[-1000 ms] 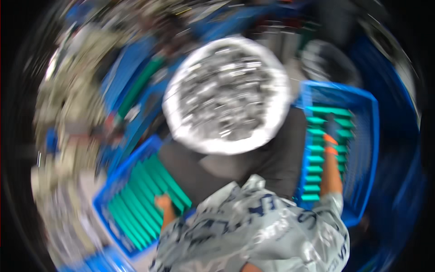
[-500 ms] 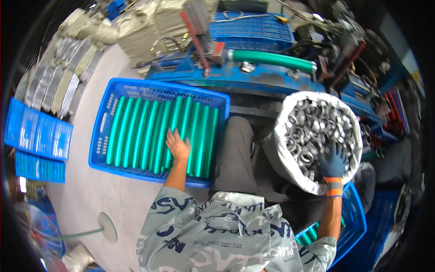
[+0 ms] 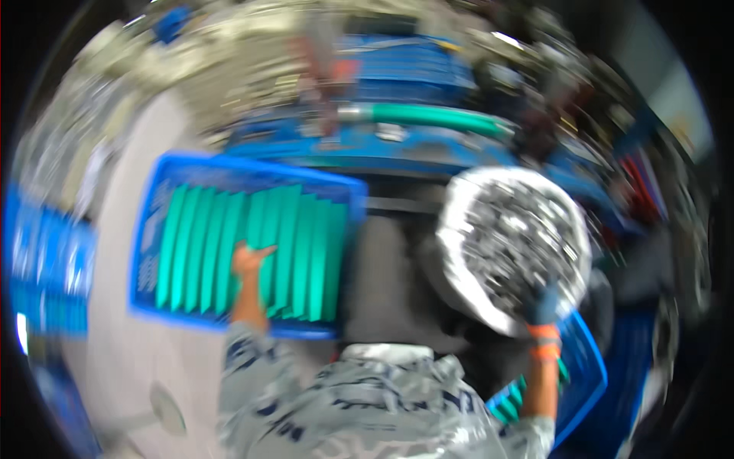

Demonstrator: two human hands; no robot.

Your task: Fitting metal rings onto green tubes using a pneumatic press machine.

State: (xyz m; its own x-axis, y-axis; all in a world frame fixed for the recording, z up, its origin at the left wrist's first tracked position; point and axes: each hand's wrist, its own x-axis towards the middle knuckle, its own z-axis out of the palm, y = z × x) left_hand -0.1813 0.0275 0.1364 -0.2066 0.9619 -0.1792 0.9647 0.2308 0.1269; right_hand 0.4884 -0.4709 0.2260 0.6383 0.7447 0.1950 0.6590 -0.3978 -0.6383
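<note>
The green tubes lie beneath and to both sides of your left hand, its thumb stretched out, its grip too blurred to tell. Metal rings lie just ahead of your gloved right hand, whose blurred fingers I cannot read.

The green tubes look smooth; the blue crate is plastic. Silvery metal pieces glint, blurred, against the matt white sack; the shirt is patterned cloth.

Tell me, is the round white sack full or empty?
The white sack looks quite full: silvery metal rings spread across its opening, though their depth is hidden.
</note>
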